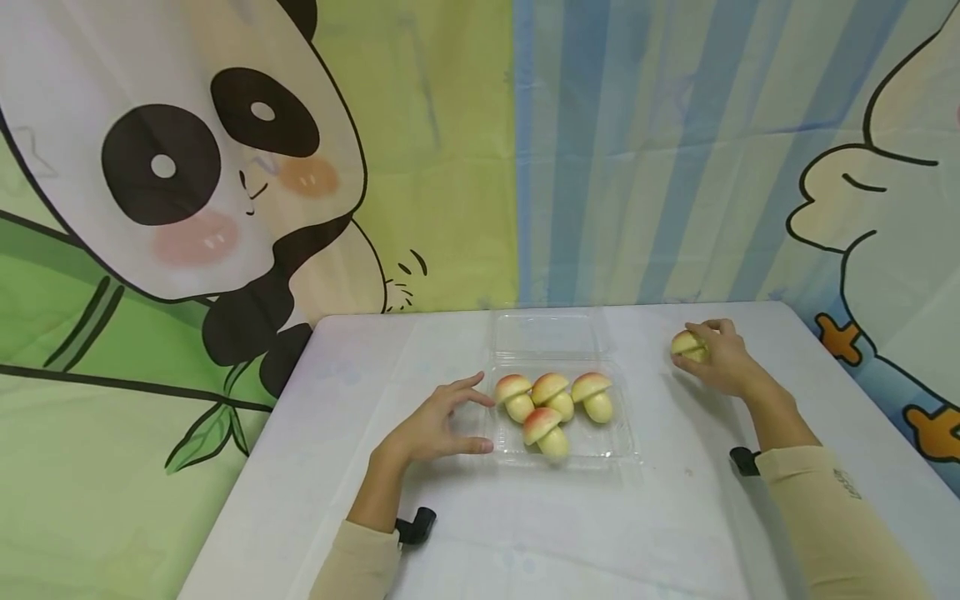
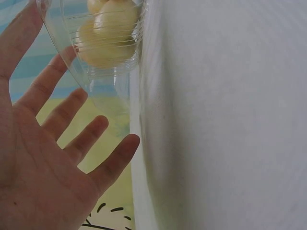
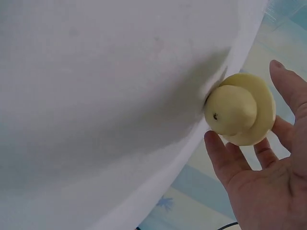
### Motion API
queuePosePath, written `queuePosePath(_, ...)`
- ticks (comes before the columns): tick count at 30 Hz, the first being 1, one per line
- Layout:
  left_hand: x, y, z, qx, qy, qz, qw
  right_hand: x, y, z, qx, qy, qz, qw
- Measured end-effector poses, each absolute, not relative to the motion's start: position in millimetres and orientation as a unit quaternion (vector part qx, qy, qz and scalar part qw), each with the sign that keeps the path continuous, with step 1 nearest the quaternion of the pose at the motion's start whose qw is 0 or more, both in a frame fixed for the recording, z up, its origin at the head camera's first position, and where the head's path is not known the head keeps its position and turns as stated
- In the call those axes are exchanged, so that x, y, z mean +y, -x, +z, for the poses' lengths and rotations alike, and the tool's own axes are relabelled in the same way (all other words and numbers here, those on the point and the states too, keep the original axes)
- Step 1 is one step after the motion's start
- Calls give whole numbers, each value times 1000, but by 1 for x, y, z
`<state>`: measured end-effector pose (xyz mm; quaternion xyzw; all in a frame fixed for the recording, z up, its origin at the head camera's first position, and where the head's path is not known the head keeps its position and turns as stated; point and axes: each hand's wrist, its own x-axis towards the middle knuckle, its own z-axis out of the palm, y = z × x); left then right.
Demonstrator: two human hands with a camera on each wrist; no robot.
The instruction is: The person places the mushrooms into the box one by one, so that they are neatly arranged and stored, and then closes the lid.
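On table, head view, clock directions taken from the tray:

tray: clear plastic clamshell tray (image 1: 622, 446) at table centre, lid (image 1: 543, 335) folded open flat at 12 o'clock.
tray contents: four mushroom-shaped toys, red-yellow caps, pale stems; three in a row (image 1: 553, 395), fourth (image 1: 546, 431) at 6 o'clock of the row.
left hand: left hand (image 1: 438, 425) at 9 o'clock of tray, fingers spread and mostly straight, holds nothing; thumb and index tips right at the tray's left edge. Left wrist view shows open palm (image 2: 33, 158) beside the tray corner (image 2: 103, 81); contact with the plastic not clear.
right hand: right hand (image 1: 720, 358) at 3 o'clock, well apart from tray, resting on the table.
fifth mushroom: mushroom toy (image 1: 687, 345) pinched between right thumb and curled fingers. Right wrist view: cap (image 3: 247, 109) lies against the fingers, stem end faces the camera, toy touching the tabletop.
table: white table (image 1: 525, 533).
backdrop: panda cartoon backdrop (image 1: 187, 158) at left, blue-striped panel (image 1: 660, 150) behind.
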<state>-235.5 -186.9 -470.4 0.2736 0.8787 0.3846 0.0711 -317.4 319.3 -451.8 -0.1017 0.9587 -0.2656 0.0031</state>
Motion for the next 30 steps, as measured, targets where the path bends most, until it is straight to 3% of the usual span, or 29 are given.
queuePosePath(21, -185, 236, -471, 876, -275, 389, 68, 319, 300, -457, 949, 135, -285, -2)
queuePosePath(30, -185, 237, -471, 879, -275, 385, 67, 311, 287, -446, 933, 172, -312, -55)
